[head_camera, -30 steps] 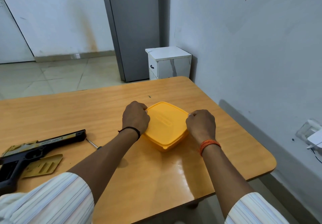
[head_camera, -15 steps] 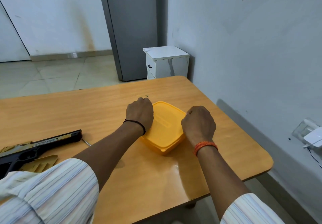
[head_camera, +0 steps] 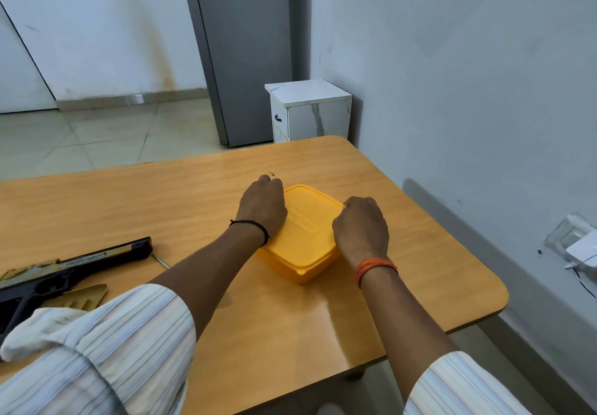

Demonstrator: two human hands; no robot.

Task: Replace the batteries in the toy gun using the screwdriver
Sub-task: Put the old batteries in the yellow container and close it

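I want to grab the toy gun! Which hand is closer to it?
Left. The left hand grips the yellow box's near side, toward the toy gun; the right hand grips its far side.

Black-and-gold toy gun [head_camera: 68, 272] lies flat at the tabletop's [head_camera: 200, 195] left edge — the screwdriver's [head_camera: 160, 260] thin metal shaft pokes out just beyond its muzzle.
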